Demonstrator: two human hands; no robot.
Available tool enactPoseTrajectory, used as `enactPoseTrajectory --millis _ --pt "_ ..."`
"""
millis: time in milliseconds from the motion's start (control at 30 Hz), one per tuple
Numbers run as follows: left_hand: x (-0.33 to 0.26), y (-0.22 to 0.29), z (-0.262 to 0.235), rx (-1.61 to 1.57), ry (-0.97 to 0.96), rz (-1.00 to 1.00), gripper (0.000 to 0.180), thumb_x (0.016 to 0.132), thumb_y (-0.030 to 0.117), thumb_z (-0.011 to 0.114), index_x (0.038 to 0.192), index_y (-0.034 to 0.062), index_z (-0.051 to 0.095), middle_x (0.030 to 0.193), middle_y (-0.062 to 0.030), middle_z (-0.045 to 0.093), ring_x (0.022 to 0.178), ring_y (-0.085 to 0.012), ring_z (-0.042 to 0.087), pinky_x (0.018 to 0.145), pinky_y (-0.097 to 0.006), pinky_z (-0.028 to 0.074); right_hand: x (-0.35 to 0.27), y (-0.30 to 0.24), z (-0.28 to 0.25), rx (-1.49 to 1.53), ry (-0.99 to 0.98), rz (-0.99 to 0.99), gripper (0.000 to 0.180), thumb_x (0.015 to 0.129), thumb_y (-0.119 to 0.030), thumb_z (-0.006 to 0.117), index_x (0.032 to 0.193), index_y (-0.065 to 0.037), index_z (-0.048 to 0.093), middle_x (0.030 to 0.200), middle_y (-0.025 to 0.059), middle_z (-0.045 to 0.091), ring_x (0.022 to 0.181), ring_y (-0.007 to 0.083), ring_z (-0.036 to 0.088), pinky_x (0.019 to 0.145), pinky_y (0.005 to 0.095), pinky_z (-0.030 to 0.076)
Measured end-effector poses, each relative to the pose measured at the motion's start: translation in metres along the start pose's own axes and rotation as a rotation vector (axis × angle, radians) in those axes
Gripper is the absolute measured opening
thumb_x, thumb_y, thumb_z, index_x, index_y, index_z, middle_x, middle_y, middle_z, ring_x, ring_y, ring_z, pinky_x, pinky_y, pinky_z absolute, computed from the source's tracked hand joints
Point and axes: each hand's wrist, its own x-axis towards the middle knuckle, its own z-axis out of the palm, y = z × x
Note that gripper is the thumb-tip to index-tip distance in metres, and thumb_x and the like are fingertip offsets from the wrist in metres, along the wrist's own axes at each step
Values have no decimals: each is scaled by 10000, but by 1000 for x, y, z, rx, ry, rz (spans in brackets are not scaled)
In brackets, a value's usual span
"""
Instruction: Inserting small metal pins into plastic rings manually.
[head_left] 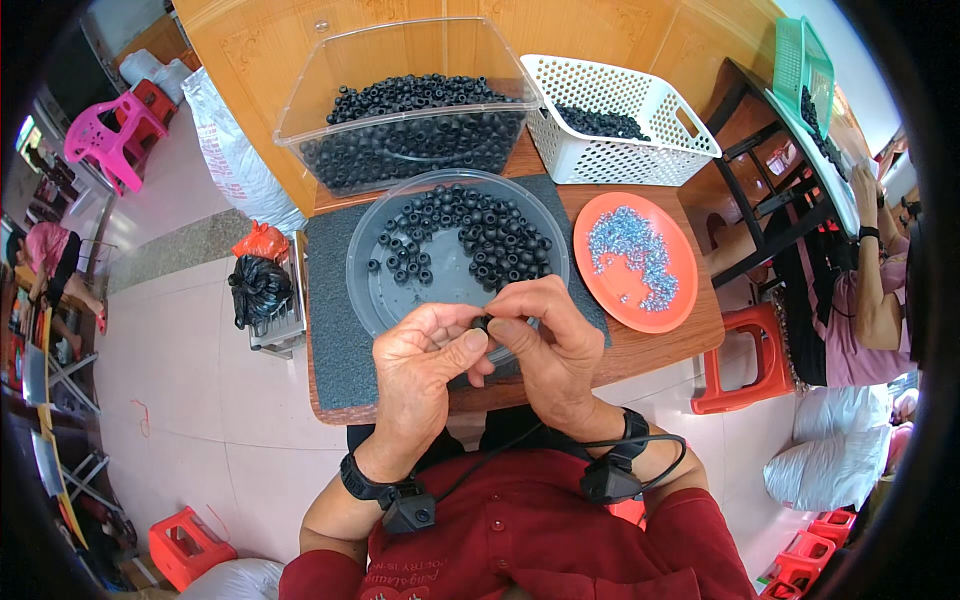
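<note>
Pinches one black bead (482,323), mostly hidden, between thumb and fingers of the left hand (415,350). Pinches it from the other side too, with thumb and bent index finger of the right hand (550,345). Holds it above the near edge of a round tub (435,275). Has more beads (500,245) inside, loosest at left, and a grey mat (335,320) beneath. Has an orange plate (600,285) of shiny bits (635,240) just to the right. Has, behind, a clear box (288,138) heaped with beads, beside a white basket (650,160) on the wooden table (660,350).
</note>
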Motion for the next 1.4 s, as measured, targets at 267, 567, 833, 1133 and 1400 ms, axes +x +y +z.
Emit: enactPoseTrajectory --millis 267,567,833,1133,1400 --pt "-1 4 -2 -125 -9 -111 192 863 24 605 1027 -71 576 824 -136 648 646 -158 613 538 -262 488 0 -1 0 -66 8 -101 174 745 61 639 894 -29 627 905 83 627 831 216 548 731 308 444" --pt "0 3 -2 -144 -36 -158 206 881 40 584 1053 -73 571 817 -140 648 643 -165 611 541 -269 482 -6 2 1 -4 30 -44 158 760 52 643 891 -35 627 929 76 628 865 210 540 753 307 437" --pt "0 6 -4 -260 -89 -209 179 837 9 603 1001 -62 597 756 -143 637 561 -168 578 511 -258 454 -7 1 -5 175 -18 17 143 779 29 648 908 -31 641 951 68 622 886 182 528 772 302 433" --pt "-8 9 6 205 -39 2 190 818 20 656 996 -40 631 724 -3 593 580 -34 515 515 -166 406 -1 -13 -17 3 -87 18 153 740 -21 685 886 -51 650 876 42 603 803 167 505 688 283 423" --pt "-10 10 9 257 -17 33 198 787 -32 666 979 -62 630 742 -61 636 558 -73 540 517 -188 447 -2 -15 -20 -26 -133 52 139 752 37 657 881 1 619 891 73 584 813 157 533 710 269 431"
